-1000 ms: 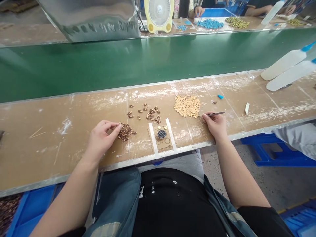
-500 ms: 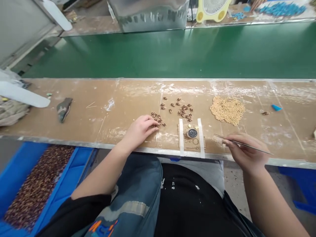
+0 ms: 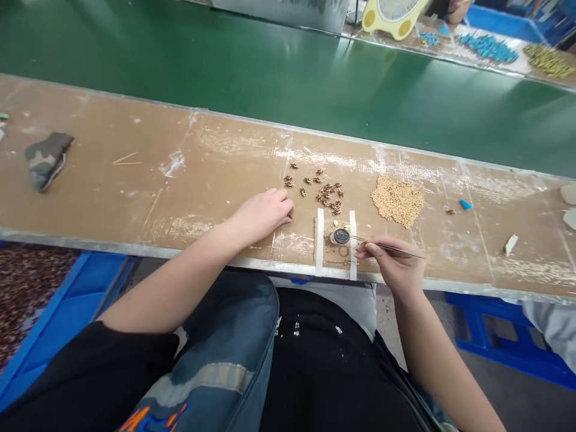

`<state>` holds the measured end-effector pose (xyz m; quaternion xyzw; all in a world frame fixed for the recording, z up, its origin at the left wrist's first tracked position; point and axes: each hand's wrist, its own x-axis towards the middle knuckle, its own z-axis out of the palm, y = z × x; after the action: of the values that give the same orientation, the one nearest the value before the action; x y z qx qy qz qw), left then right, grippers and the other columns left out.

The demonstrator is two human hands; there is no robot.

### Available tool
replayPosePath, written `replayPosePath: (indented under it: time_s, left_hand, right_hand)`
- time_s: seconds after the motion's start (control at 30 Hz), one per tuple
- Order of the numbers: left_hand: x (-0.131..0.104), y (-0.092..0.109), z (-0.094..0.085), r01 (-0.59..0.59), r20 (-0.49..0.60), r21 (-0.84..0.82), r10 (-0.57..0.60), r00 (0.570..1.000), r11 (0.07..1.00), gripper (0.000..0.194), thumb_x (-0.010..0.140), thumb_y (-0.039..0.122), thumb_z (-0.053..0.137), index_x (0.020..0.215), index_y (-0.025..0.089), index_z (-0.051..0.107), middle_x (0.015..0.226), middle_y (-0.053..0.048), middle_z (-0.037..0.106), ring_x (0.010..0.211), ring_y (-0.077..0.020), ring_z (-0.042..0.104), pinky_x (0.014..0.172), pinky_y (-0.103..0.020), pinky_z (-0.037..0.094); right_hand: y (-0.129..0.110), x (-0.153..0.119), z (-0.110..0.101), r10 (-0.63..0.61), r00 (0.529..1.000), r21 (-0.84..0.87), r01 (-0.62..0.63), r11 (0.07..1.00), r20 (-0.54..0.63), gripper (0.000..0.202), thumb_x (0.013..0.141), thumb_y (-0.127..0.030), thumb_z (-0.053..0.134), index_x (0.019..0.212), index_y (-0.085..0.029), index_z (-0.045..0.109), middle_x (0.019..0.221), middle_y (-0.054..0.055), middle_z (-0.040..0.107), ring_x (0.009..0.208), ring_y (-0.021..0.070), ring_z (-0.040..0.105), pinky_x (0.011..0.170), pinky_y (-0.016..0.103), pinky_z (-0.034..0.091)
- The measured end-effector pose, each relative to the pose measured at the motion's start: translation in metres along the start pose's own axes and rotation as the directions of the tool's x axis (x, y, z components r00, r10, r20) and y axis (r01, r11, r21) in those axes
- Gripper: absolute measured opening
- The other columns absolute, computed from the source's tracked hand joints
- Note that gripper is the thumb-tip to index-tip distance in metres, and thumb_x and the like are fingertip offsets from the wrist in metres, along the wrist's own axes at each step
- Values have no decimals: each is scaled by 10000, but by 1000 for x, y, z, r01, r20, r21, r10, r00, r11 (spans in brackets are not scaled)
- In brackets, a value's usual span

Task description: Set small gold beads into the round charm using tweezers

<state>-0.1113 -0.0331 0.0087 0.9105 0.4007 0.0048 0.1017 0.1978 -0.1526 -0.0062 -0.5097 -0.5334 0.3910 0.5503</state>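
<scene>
My right hand is closed around thin metal tweezers. Their tips reach the right edge of a small round pot filled with something dark. That pot stands on a small board held by two white tape strips. My left hand rests on the table with its fingers curled together over small shiny brown pieces, and hides most of that group. What its fingertips pinch is hidden. More brown pieces lie to its right, some in a cluster, others scattered.
A heap of tan beads lies right of the brown pieces. Farther right are a blue scrap and a white scrap. A camouflage cloth piece lies far left. Behind the table runs a green belt; a yellow fan stands beyond.
My right hand has moved left, bringing the tweezer tips to the dark pot. My left hand's fingers have drawn together over the brown pieces. The view has turned and tilted.
</scene>
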Motion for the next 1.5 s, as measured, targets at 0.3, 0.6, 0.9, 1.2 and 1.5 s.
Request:
replayPosePath:
  time_s: [0.3, 0.6, 0.9, 1.2, 1.5]
  left_hand:
    - [25, 17, -18, -57, -76, -405, 29, 997, 913, 158, 1078, 202, 584, 1065, 192, 742, 1044, -66, 800, 931, -206, 705, 817, -335, 486]
    - [80, 52, 5, -189, -250, -928, -159, 955, 322, 76, 1012, 238, 744, 990, 167, 758, 1061, -77, 790, 905, -142, 691, 833, -314, 553]
    - [80, 55, 37, -145, -163, -977, -107, 981, 155, 165, 1045, 255, 718, 1148, 158, 802, 983, -79, 790, 801, -124, 687, 653, -255, 527]
    - [78, 57, 43, -188, -225, -938, -102, 969, 291, 271, 1093, 237, 633, 1359, 227, 687, 1022, -40, 754, 786, -129, 703, 793, -323, 591]
    - [80, 60, 38, -51, -63, -993, -121, 991, 104, 33, 1001, 166, 739, 1025, 150, 755, 985, -86, 800, 790, -120, 736, 659, -277, 554]
  right_hand:
    - [-11, 3, 6, 102, 994, -153, -106, 982, -36, 335, 929, -555, 857, 850, -236, 790, 734, 32, 799, 649, 181, 782, 650, 331, 708]
    - [-9, 2, 15, 6, 999, -326, -18, 945, -37, 399, 1042, -595, 687, 866, -244, 756, 733, 23, 758, 666, 181, 728, 697, 358, 623]
    - [-14, 0, 20, -87, 995, -508, 102, 856, 53, 323, 1094, -461, 591, 900, -258, 750, 774, 29, 722, 718, 201, 692, 746, 401, 578]
    - [-15, 1, 20, -69, 994, -544, 104, 832, 85, 289, 1097, -431, 596, 915, -267, 749, 790, 25, 720, 742, 202, 699, 753, 398, 579]
    - [-10, 5, 20, -107, 994, -415, 98, 905, 1, 272, 1056, -448, 647, 881, -271, 756, 754, 22, 707, 687, 197, 672, 697, 386, 561]
